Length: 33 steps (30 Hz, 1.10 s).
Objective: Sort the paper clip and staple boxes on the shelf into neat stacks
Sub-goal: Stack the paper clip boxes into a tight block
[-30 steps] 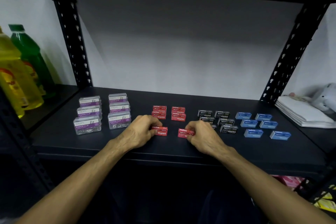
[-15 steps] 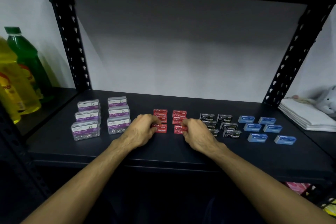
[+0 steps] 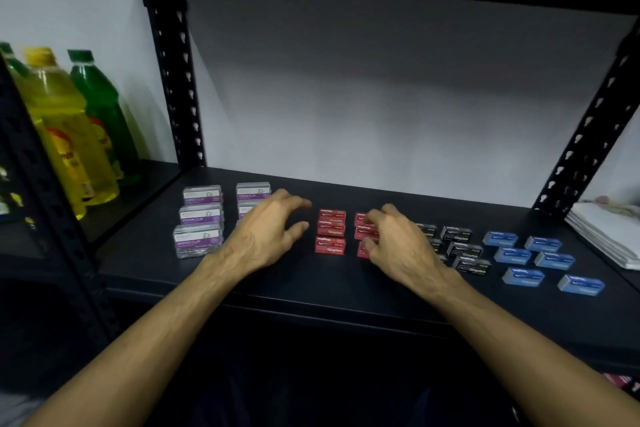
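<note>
On the shelf (image 3: 346, 291), the red staple boxes (image 3: 330, 234) look nearly aligned: the left hand (image 3: 268, 236) hovers spread and empty, the right hand (image 3: 394, 241) fingertips the right column, likely squaring it next.

shop/stockroom | slotted metal shelf (image 3: 311, 291) | staple boxes (image 3: 330, 232) in rows | drink bottles (image 3: 65, 128) alongside
</note>
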Tool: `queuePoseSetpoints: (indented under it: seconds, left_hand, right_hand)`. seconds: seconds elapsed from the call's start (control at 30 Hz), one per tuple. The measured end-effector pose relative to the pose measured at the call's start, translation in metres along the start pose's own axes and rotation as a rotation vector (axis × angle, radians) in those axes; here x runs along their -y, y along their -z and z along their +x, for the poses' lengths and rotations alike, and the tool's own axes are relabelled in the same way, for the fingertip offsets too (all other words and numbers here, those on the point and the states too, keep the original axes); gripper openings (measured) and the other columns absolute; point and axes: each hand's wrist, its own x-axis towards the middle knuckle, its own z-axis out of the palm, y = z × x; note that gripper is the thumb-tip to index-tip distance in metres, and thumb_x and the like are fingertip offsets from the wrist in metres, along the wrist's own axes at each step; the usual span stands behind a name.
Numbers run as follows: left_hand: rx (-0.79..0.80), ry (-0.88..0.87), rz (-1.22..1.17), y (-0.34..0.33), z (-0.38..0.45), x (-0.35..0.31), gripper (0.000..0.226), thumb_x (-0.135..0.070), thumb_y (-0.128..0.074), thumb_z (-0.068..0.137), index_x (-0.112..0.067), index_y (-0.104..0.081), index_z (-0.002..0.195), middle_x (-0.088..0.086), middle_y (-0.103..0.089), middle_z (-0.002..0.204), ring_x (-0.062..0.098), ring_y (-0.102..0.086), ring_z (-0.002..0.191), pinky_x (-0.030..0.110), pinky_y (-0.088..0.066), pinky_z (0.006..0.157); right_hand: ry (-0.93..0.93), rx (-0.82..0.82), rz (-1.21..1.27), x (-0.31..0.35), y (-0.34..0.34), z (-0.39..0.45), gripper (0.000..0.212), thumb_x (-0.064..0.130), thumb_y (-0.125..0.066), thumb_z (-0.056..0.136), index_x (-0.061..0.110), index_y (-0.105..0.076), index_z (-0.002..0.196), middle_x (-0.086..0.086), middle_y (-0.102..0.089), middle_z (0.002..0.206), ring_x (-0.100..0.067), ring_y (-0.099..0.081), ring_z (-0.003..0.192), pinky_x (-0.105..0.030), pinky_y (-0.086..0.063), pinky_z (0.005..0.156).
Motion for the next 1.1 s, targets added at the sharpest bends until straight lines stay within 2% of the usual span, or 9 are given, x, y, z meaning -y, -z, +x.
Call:
queuePoseSetpoints:
  seconds: [0.1, 0.2, 0.37, 0.47, 0.53, 0.63, 0.87, 0.97, 1.1]
  left_hand:
    - [-0.019, 0.043, 0.035, 0.029, -0.010, 0.026, 0.033, -0.027, -0.062, 0.094, -0.025, -0.063, 0.127, -0.006, -0.060, 0.111, 0.011, -0.061, 0.095, 0.036, -0.054, 0.085]
    - [0.014, 0.101, 0.063, 0.053, -0.023, 0.053, 0.029, -0.026, -0.064, 0.093, -0.026, -0.065, 0.122, -0.010, -0.057, 0.103, 0.009, -0.060, 0.092, 0.031, -0.054, 0.080]
    - [0.071, 0.189, 0.113, 0.075, -0.046, 0.084, 0.035, -0.032, -0.069, 0.089, -0.029, -0.064, 0.124, -0.009, -0.059, 0.121, 0.009, -0.057, 0.109, 0.035, -0.051, 0.094]
    - [0.069, 0.214, 0.132, 0.078, -0.057, 0.098, 0.038, -0.033, -0.070, 0.088, -0.026, -0.064, 0.124, -0.007, -0.058, 0.117, 0.015, -0.057, 0.114, 0.033, -0.047, 0.096]
    - [0.068, 0.229, 0.128, 0.076, -0.061, 0.103, 0.039, -0.034, -0.070, 0.087, -0.026, -0.064, 0.125, -0.008, -0.056, 0.113, 0.015, -0.056, 0.113, 0.032, -0.046, 0.096]
    - [0.061, 0.239, 0.124, 0.072, -0.062, 0.106, 0.040, -0.035, -0.068, 0.089, -0.026, -0.063, 0.127, -0.005, -0.057, 0.119, 0.015, -0.054, 0.115, 0.034, -0.047, 0.097]
    - [0.063, 0.239, 0.153, 0.062, -0.058, 0.114, 0.037, -0.031, -0.069, 0.089, -0.024, -0.063, 0.125, -0.005, -0.056, 0.121, 0.016, -0.052, 0.117, 0.037, -0.045, 0.100]
    - [0.052, 0.231, 0.128, 0.060, -0.056, 0.117, 0.034, -0.023, -0.070, 0.088, -0.021, -0.065, 0.122, -0.004, -0.057, 0.118, 0.016, -0.055, 0.113, 0.031, -0.045, 0.097]
    - [0.045, 0.207, 0.086, 0.056, -0.052, 0.118, 0.031, -0.018, -0.071, 0.087, -0.021, -0.067, 0.118, -0.006, -0.059, 0.120, 0.012, -0.057, 0.113, 0.029, -0.046, 0.098]
  right_hand:
    - [0.078, 0.014, 0.035, 0.026, 0.002, 0.009, 0.034, 0.026, -0.059, 0.094, 0.014, -0.058, 0.126, -0.005, -0.055, 0.119, -0.024, -0.062, 0.103, -0.030, -0.049, 0.082]
    - [0.153, 0.030, 0.077, 0.056, -0.005, 0.019, 0.036, 0.025, -0.059, 0.094, 0.016, -0.057, 0.129, -0.004, -0.056, 0.121, -0.023, -0.061, 0.106, -0.031, -0.048, 0.085]
    - [0.296, 0.069, 0.134, 0.099, -0.025, 0.037, 0.042, 0.030, -0.060, 0.094, 0.018, -0.054, 0.134, -0.003, -0.054, 0.124, -0.020, -0.053, 0.114, -0.031, -0.046, 0.091]
    - [0.353, 0.078, 0.115, 0.119, -0.037, 0.045, 0.046, 0.031, -0.061, 0.093, 0.017, -0.052, 0.136, -0.004, -0.053, 0.128, -0.021, -0.049, 0.117, -0.035, -0.046, 0.096]
    - [0.360, 0.086, 0.091, 0.129, -0.042, 0.049, 0.050, 0.030, -0.061, 0.093, 0.017, -0.050, 0.139, -0.005, -0.051, 0.133, -0.022, -0.047, 0.120, -0.037, -0.044, 0.099]
    - [0.348, 0.100, 0.049, 0.136, -0.046, 0.054, 0.051, 0.029, -0.058, 0.092, 0.016, -0.048, 0.141, -0.006, -0.051, 0.136, -0.023, -0.046, 0.122, -0.038, -0.044, 0.100]
    - [0.310, 0.121, 0.074, 0.131, -0.050, 0.058, 0.041, 0.017, -0.058, 0.091, 0.017, -0.056, 0.132, -0.006, -0.056, 0.133, -0.023, -0.051, 0.116, -0.038, -0.046, 0.095]
    - [0.292, 0.129, 0.116, 0.128, -0.050, 0.060, 0.038, 0.014, -0.058, 0.092, 0.017, -0.058, 0.131, -0.007, -0.058, 0.131, -0.024, -0.054, 0.114, -0.037, -0.048, 0.093]
    - [0.295, 0.157, 0.184, 0.123, -0.048, 0.060, 0.039, 0.010, -0.059, 0.093, 0.015, -0.059, 0.132, -0.007, -0.057, 0.133, -0.024, -0.055, 0.119, -0.034, -0.045, 0.099]
